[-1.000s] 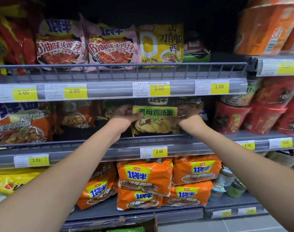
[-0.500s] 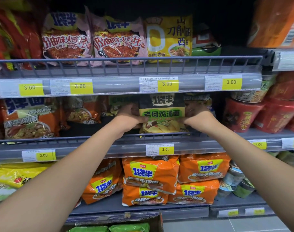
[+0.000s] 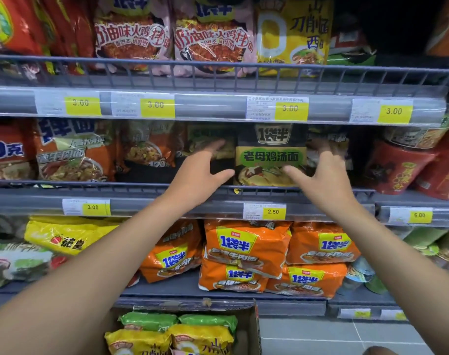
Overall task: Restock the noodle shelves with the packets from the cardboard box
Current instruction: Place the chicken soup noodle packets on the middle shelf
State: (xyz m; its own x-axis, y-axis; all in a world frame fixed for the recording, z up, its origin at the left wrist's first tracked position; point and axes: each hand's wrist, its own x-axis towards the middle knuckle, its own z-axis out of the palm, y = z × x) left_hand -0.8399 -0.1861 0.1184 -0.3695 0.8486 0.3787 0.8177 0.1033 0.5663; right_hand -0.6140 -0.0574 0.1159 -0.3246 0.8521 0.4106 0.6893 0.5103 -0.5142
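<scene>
Noodle packets still sit in the cardboard box at our feet, nearest to us: green ones behind, yellow ones in front, at least four showing, so we judge the restock well short of done. The box stands on the floor just below the bottom shelf, where orange packets are stacked in a loose pile.

Moving up and out, our left hand and right hand flank the dark chicken-soup packet on the middle shelf. Fingers of both hands are spread and loose, thumbs pointing inward at the packet's lower edges; we cannot tell whether the thumbs touch it. Nothing is pinched. The packet stands upright behind the wire rail, above the 2.50 price tag, so this one looks placed.

Left of it we see a dark gap on the same shelf, likely room for more. Farthest up, the top shelf holds pink packets and a yellow packet, with empty dark space to the right. We judge several more trips from box to shelf remain.
</scene>
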